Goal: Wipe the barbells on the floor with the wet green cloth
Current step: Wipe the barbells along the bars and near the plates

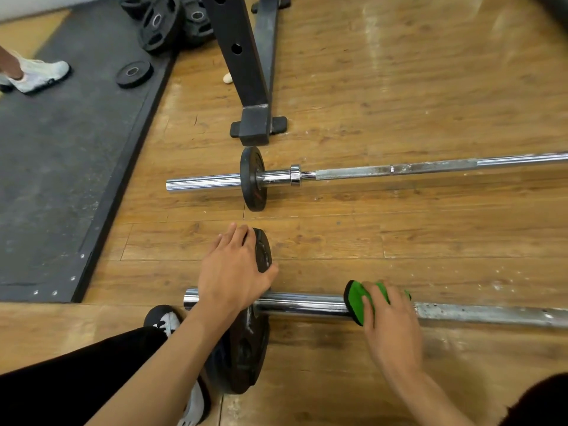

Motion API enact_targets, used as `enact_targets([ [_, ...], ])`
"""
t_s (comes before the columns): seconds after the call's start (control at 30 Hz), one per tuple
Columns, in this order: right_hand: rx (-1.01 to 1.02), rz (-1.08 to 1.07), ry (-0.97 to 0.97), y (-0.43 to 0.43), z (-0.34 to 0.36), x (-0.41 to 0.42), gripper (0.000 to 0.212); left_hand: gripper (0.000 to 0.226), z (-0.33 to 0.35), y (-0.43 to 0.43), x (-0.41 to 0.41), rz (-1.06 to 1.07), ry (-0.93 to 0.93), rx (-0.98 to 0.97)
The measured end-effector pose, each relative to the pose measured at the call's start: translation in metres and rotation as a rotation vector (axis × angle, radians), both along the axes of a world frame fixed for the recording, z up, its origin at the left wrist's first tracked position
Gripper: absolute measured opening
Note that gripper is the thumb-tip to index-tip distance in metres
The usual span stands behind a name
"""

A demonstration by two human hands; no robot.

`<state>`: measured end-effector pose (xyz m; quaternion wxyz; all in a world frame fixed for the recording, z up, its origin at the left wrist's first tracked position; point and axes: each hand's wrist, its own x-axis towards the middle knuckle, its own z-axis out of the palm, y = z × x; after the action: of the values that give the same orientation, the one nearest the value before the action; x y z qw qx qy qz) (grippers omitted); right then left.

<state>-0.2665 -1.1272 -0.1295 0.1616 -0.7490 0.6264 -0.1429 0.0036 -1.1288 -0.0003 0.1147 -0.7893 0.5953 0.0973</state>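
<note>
Two chrome barbells lie across the wooden floor. The near barbell [307, 304] carries a black weight plate [246, 348] at its left end. My left hand [233, 272] rests on top of that plate, fingers curled over its rim. My right hand [390, 321] presses the green cloth [358, 298] around the near bar just right of the sleeve. Right of the cloth the shaft looks dull and spotted. The far barbell [399, 169] lies parallel, with a small black plate [252, 178] on it.
A black rack foot [255, 118] stands just beyond the far barbell. A dark rubber mat [61, 164] covers the floor at left, with a loose small plate [134, 73] and a stack of plates [166, 20]. Another person's white shoe [37, 75] is at far left.
</note>
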Motion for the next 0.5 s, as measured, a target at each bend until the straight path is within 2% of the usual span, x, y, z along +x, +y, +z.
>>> enact_targets([
  [0.07,0.016,0.006,0.034,-0.010,-0.002,0.004,0.023,0.094,0.000,-0.003,0.000,0.002,-0.001,-0.001],
  [0.23,0.374,0.021,0.180,-0.067,0.011,0.016,0.025,0.086,0.001,-0.012,0.001,-0.009,-0.010,-0.010],
  [0.3,0.304,0.043,0.192,-0.062,0.015,0.015,0.024,0.085,0.002,-0.016,0.001,-0.011,-0.018,-0.003],
  [0.4,0.081,0.064,0.052,-0.028,0.004,0.003,0.019,0.081,0.002,-0.022,0.003,-0.011,-0.020,-0.008],
  [0.5,-0.019,0.103,0.010,-0.012,-0.012,-0.007,0.032,0.078,0.001,-0.031,0.004,-0.020,-0.008,-0.014],
])
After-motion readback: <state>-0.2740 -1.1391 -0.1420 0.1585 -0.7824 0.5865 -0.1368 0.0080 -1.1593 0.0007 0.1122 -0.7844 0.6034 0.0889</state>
